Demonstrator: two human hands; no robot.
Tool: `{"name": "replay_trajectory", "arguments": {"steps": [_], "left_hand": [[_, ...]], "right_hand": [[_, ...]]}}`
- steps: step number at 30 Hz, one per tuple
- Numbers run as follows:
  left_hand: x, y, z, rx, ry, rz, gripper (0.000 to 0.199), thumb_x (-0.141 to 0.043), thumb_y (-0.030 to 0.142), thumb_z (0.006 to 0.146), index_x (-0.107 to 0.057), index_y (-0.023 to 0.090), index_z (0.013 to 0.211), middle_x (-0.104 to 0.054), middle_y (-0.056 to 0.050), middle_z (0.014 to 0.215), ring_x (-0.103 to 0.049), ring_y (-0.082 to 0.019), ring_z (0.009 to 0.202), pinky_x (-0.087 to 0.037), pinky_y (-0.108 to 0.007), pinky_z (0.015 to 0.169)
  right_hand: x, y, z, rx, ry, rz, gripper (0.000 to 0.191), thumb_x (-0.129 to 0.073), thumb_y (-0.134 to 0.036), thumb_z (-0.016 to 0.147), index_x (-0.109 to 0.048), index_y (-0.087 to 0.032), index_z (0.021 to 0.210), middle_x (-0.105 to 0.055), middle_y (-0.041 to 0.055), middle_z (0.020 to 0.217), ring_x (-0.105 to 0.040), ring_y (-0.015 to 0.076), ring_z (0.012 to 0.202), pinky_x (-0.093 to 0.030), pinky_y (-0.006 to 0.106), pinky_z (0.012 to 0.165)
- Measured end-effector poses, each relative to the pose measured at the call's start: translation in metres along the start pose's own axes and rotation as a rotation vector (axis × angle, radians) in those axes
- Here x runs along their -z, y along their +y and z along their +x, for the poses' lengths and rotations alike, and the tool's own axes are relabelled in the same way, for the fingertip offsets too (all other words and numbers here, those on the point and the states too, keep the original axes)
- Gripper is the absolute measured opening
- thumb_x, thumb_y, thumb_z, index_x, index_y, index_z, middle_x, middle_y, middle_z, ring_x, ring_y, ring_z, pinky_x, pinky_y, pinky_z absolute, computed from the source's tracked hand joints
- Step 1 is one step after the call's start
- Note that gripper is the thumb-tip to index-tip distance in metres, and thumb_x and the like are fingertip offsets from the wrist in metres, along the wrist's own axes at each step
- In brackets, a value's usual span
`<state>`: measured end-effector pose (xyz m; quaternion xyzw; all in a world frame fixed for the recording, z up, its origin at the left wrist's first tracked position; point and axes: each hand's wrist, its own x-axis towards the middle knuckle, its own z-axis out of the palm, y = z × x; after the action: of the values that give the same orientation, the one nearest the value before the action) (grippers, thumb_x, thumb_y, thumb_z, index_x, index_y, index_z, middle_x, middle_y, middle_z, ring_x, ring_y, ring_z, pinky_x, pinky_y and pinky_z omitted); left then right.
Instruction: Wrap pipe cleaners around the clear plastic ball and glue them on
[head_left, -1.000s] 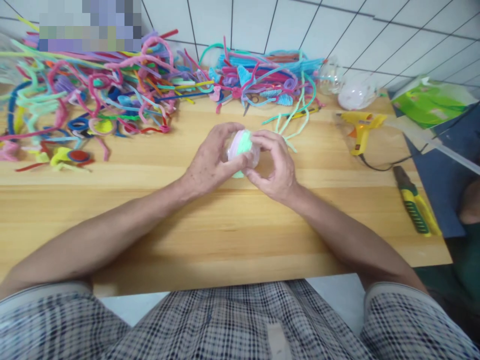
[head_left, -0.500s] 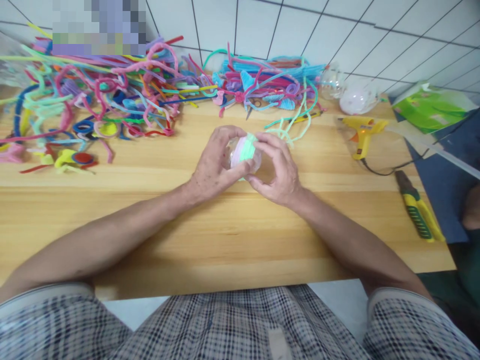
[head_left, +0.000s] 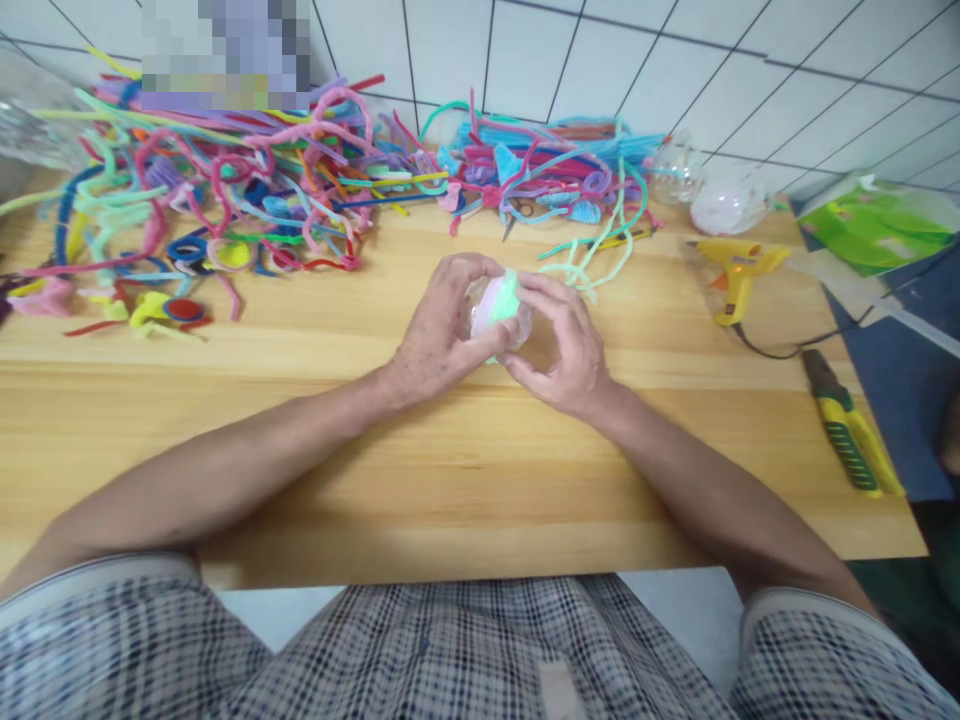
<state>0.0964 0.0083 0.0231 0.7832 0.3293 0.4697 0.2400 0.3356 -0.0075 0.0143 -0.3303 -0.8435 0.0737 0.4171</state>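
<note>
A clear round ball (head_left: 489, 304) with a lilac and a mint-green band around it is held above the wooden table. My left hand (head_left: 441, 330) wraps its left side, the thumb across the front. On the right, the fingertips and thumb of my right hand (head_left: 567, 345) press against the ball near the green band. The palms and fingers hide part of its surface. Pale green fuzzy stems (head_left: 581, 275) lie just behind my right hand.
Tangled colourful fuzzy stems (head_left: 247, 190) cover the back left of the table (head_left: 450, 480). Bundled stems (head_left: 555, 150) and clear balls (head_left: 724, 207) lie along the back. A yellow glue gun (head_left: 739, 272), yellow-green pliers (head_left: 847, 430) and a green packet (head_left: 874, 222) are at right.
The view has shifted slightly, so the table and its items appear a little further right. Both hands keep their hold on the ball, with hardly any change in finger position.
</note>
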Motion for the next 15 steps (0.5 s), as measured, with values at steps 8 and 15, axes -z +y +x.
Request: {"name": "replay_trajectory", "arguments": {"steps": [8, 15], "left_hand": [[0.002, 0.001, 0.007, 0.066, -0.036, 0.052, 0.055, -0.073, 0.058, 0.106, -0.061, 0.023, 0.148, -0.071, -0.015, 0.15, -0.065, -0.033, 0.146, -0.054, -0.053, 0.129], [0.003, 0.009, 0.008, 0.152, -0.054, -0.032, 0.051, -0.069, 0.061, 0.108, -0.059, 0.025, 0.143, -0.071, -0.015, 0.147, -0.07, -0.032, 0.139, -0.059, -0.052, 0.123]], "right_hand": [[0.0, 0.001, 0.002, 0.058, 0.045, 0.015, 0.081, -0.085, -0.043, 0.095, -0.051, -0.032, 0.167, -0.069, 0.0157, 0.163, -0.07, 0.043, 0.149, -0.056, 0.075, 0.127], [0.0, 0.0, 0.003, 0.046, 0.048, -0.007, 0.082, -0.086, -0.037, 0.093, -0.051, -0.031, 0.167, -0.069, 0.0154, 0.163, -0.069, 0.0436, 0.15, -0.058, 0.075, 0.125]]}}
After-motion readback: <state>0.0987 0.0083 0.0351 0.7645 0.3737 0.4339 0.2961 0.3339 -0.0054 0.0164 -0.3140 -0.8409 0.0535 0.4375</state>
